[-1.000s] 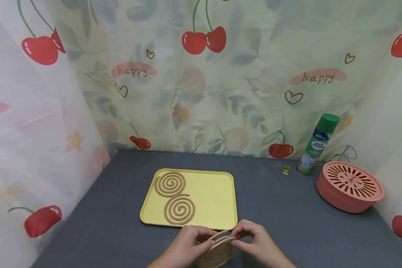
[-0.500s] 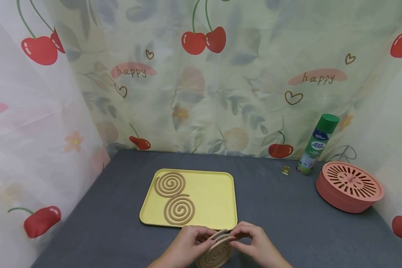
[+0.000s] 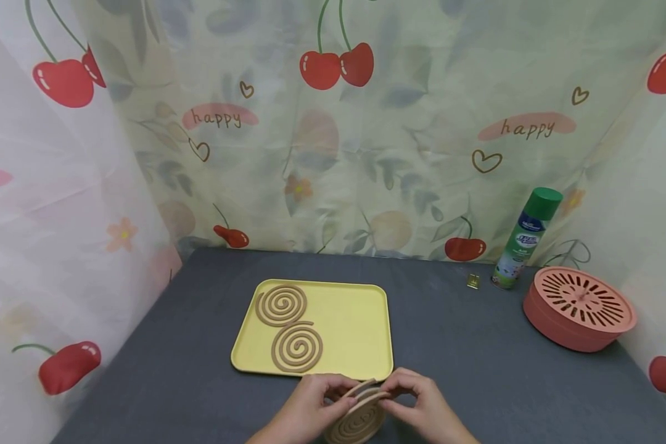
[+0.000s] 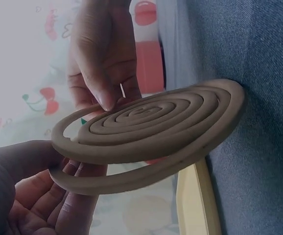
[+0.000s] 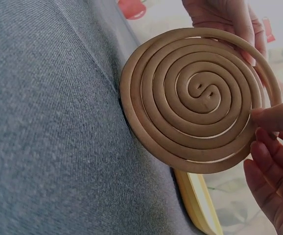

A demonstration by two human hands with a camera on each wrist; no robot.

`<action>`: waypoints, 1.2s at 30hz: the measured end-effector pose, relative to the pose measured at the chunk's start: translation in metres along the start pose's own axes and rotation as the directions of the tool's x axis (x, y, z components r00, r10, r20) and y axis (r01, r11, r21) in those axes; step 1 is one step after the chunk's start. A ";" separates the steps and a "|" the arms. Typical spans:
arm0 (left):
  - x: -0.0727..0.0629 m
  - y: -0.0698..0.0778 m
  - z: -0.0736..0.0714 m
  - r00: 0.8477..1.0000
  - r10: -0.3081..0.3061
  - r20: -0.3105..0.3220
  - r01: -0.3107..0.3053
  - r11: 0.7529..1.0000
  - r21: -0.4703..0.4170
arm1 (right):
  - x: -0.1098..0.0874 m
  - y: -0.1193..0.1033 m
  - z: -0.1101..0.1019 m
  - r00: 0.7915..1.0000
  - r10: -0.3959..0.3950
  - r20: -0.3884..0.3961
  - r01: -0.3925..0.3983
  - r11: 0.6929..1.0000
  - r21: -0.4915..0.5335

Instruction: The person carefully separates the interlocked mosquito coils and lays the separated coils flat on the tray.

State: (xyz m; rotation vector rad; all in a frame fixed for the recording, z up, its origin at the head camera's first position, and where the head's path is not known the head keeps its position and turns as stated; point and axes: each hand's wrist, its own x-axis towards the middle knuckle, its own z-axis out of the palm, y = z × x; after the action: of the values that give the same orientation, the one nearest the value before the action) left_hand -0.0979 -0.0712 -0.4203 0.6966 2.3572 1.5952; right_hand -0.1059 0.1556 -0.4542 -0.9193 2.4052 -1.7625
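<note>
A brown double mosquito coil [image 3: 357,424] is held tilted in front of the tray, its two interlocked spirals partly spread apart at the rim. My left hand [image 3: 312,407] pinches its left edge between thumb and fingers. On the opposite edge, the thumb and fingers of my right hand [image 3: 422,402] pinch the coil too. In the right wrist view the coil's face [image 5: 166,98] shows two small slots at its centre, and one outer strand stands away from the rest. The left wrist view shows a gap between the outer strands [image 4: 131,182]. Single mosquito coils [image 3: 282,305] lie on the yellow tray [image 3: 355,320].
The tray lies on a dark grey cloth-covered table [image 3: 172,370]. At the back right stand a green spray can [image 3: 524,240] and a small gold metal piece [image 3: 473,282]. A round pink slotted box [image 3: 579,311] sits near the right edge. Patterned curtains [image 3: 355,154] enclose the table.
My right hand has shifted very slightly left, and the gap between the strands at the coil's upper edge looks a little wider. The tray and its coils have not moved.
</note>
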 end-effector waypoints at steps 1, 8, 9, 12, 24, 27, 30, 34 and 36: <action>0.000 0.000 0.000 1.000 0.007 -0.002 -0.007 1.000 0.002 | 0.000 0.000 0.000 1.000 -0.001 -0.001 0.001 1.000 -0.004; 0.000 -0.001 0.001 0.998 0.051 -0.024 -0.050 0.998 0.047 | -0.001 0.002 0.002 0.999 -0.039 0.008 0.040 0.999 -0.018; 0.000 -0.001 0.001 0.998 0.049 -0.025 -0.048 0.998 0.048 | -0.001 0.001 0.002 0.999 -0.038 0.017 0.038 0.999 -0.009; 0.000 -0.001 0.000 0.999 0.034 -0.025 -0.033 0.999 0.038 | -0.001 0.000 0.001 0.999 -0.005 0.036 0.005 1.000 0.007; 0.000 -0.003 -0.002 1.000 0.022 -0.006 -0.022 0.999 0.039 | -0.002 0.004 -0.001 0.992 0.099 0.074 -0.101 0.995 0.020; -0.001 -0.003 -0.003 1.000 0.014 0.010 -0.014 0.999 0.042 | -0.003 0.005 -0.002 0.985 0.135 0.104 -0.139 0.990 0.035; -0.001 -0.003 -0.005 1.000 -0.003 0.031 0.002 0.999 0.033 | -0.003 0.007 -0.002 0.978 0.159 0.134 -0.167 0.985 0.051; -0.002 -0.004 -0.007 0.999 -0.011 0.046 0.010 1.000 0.024 | -0.003 0.011 -0.003 0.974 0.171 0.149 -0.184 0.980 0.077; -0.002 -0.005 -0.007 0.999 -0.015 0.050 0.014 1.000 0.020 | -0.004 0.013 -0.004 0.970 0.184 0.159 -0.202 0.974 0.104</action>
State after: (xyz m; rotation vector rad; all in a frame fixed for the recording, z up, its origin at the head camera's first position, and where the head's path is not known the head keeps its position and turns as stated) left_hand -0.1006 -0.0797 -0.4222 0.7131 2.3395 1.5328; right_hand -0.1095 0.1631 -0.4651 -0.7452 2.1890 -1.6831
